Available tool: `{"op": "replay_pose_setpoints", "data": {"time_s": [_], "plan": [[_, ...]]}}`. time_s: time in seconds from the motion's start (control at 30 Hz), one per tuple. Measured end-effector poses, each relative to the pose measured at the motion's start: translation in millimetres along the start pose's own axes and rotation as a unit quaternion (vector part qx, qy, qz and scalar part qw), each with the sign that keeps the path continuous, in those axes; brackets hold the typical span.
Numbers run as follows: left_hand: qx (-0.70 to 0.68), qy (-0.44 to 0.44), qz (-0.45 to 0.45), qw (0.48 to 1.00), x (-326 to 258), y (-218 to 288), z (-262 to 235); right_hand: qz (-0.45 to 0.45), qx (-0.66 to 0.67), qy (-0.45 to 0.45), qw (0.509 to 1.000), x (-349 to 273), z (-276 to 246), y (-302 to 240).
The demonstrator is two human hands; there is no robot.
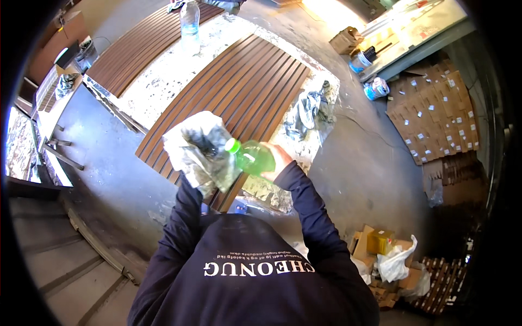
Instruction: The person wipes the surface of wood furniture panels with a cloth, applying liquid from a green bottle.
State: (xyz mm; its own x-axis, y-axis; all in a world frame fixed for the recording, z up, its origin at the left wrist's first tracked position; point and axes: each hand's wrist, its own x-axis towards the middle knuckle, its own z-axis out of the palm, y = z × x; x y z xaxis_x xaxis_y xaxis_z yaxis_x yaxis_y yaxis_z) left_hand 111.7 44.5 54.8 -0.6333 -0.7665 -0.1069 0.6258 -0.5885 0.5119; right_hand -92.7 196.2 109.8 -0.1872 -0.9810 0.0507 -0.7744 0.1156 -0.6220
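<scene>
Head view shows the right hand (278, 157) gripping a tilted green bottle (254, 157), its cap against the stained cloth (198, 149) bunched in the left hand (204, 182). Wetting the cloth seems underway; the slatted brown panel (239, 92) on the worktable looks not yet wiped.

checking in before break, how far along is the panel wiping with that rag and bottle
Done: hard to tell; the slatted panel shows no clear wiped area. In hand: the right hand tips a green bottle toward the stained rag, which covers the left hand, above the panel's near end. Left: the wiping itself seems not yet started; a second panel lies beyond and crumpled rags at the table's right edge.
</scene>
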Motion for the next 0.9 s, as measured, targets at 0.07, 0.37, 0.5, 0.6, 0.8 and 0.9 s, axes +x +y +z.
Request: {"op": "replay_pose_setpoints", "data": {"time_s": [0.07, 0.37, 0.5, 0.6, 0.8, 0.9], "plan": [[0.027, 0.035, 0.04, 0.998, -3.2, 23.1, -4.3, 0.021, 0.047, 0.072, 0.996, -2.0, -7.4, 31.1], [0.702, 0.067, 0.251, 0.663, -33.9, 18.0, -77.6, 0.128, 0.239, 0.433, 0.86, -23.5, 9.6, 194.5], [0.927, -0.017, 0.02, 0.375, -57.1, -44.9, -24.0, 0.155, 0.254, 0.417, 0.859, -36.0, 10.3, 213.4], [0.93, -0.033, 0.036, 0.364, -48.8, -49.2, -26.8, 0.145, 0.273, 0.424, 0.851, -39.1, 11.3, 210.2], [0.924, -0.07, 0.05, 0.372, 10.9, -48.7, -7.9, 0.204, 0.168, 0.543, 0.797, -66.1, 70.2, 96.4], [0.915, -0.08, 0.076, 0.388, 52.8, -57.3, -3.7, 0.159, 0.155, 0.419, 0.88, -53.4, 90.0, 68.9]]}}
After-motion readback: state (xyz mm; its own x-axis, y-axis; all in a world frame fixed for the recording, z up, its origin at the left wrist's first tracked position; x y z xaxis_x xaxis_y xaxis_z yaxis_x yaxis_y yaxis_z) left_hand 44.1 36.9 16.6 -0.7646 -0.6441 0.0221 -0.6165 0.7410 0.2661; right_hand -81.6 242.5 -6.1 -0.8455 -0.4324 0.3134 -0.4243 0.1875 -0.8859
